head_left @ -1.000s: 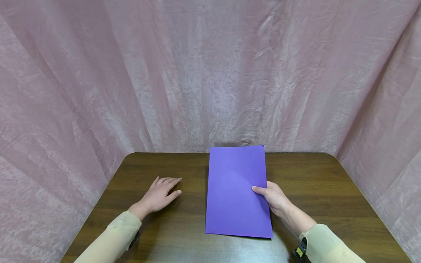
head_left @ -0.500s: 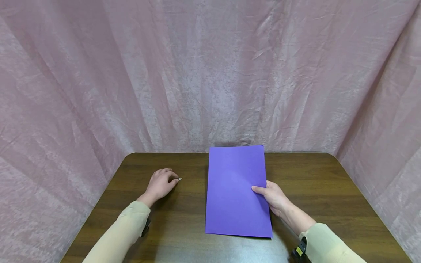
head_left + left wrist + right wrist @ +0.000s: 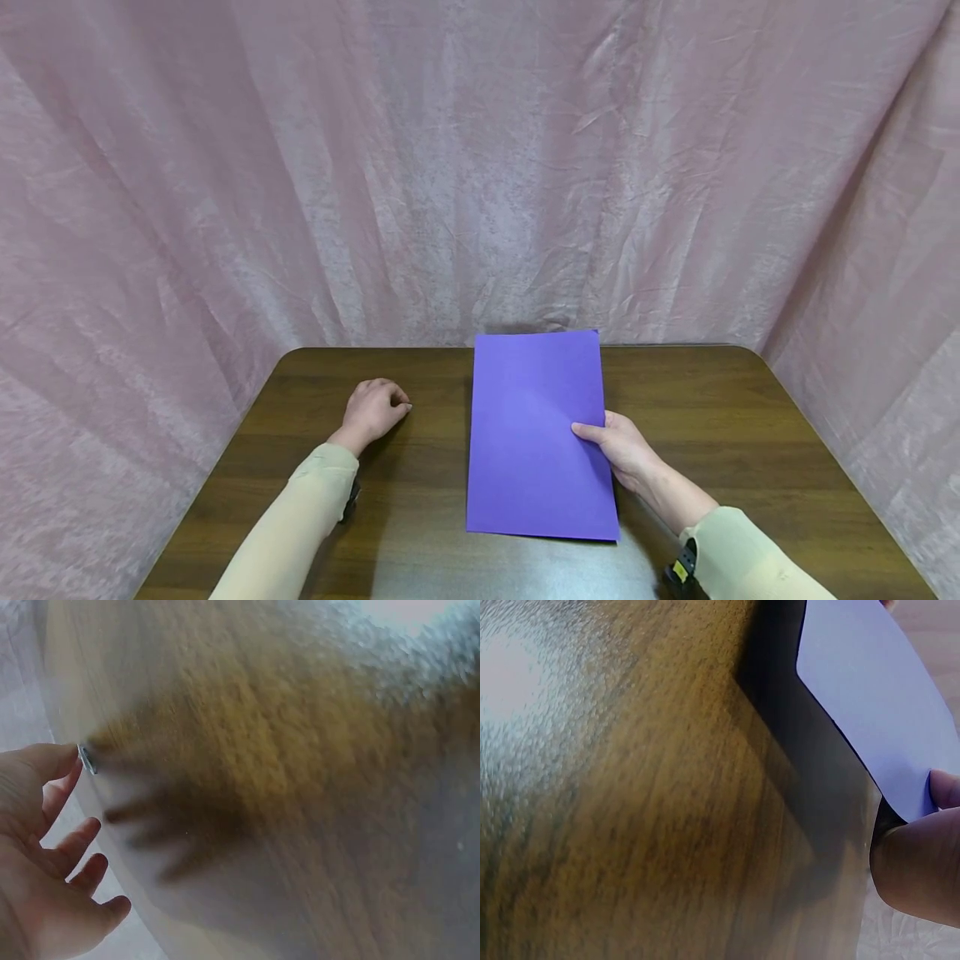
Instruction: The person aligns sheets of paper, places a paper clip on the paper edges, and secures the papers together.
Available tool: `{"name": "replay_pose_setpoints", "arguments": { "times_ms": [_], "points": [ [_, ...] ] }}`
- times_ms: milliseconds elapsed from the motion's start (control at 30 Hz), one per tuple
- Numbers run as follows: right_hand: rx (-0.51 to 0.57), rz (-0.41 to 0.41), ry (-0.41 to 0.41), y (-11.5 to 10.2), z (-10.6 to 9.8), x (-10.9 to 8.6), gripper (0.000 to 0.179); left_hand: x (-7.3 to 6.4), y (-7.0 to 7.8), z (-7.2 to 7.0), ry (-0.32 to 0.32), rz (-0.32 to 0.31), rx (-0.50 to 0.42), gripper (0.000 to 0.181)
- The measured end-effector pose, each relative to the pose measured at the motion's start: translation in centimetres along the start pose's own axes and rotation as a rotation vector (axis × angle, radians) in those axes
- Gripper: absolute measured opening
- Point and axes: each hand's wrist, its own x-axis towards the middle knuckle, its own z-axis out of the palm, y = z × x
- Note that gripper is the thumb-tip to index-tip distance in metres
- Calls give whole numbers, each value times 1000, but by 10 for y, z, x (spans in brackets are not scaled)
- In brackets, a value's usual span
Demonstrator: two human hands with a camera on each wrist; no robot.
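My right hand (image 3: 630,454) grips the right edge of a purple sheet of paper (image 3: 536,467), its thumb lying on the front face. In the right wrist view the paper (image 3: 877,697) is lifted off the tabletop and casts a dark shadow. On the left, thumb and index finger of my left hand (image 3: 373,410) pinch a small silver paper clip (image 3: 88,759), which shows at the fingertips in the left wrist view. The other fingers of that hand are spread and loosely bent. In the head view the clip can hardly be made out.
A dark brown wooden table (image 3: 427,483) with rounded far corners lies under both hands. Pinkish curtains (image 3: 480,167) hang behind it and along both sides. Light glares off the table's near middle.
From lying flat with fingers spread, my left hand has moved slightly away from me and taken the paper clip between thumb and index finger. The right hand and paper have stayed nearly still.
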Motion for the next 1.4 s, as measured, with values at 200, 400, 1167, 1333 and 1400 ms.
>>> {"name": "replay_pose_setpoints", "arguments": {
  "times_ms": [200,400,1167,1333,1400],
  "points": [
    [-2,-4,-14,-1,1,0,36,-2,-5,1,19,23,-22,17],
    [23,2,-22,-2,1,0,28,-9,-11,2,26,131,34,28],
    [6,10,-7,-1,3,0,28,-24,-25,6,77,198,26,18],
    [12,10,-9,-1,2,-1,30,-22,-26,3,57,206,31,16],
    [13,10,-13,-1,3,-1,31,-20,-25,3,42,211,25,15]
  ]
}}
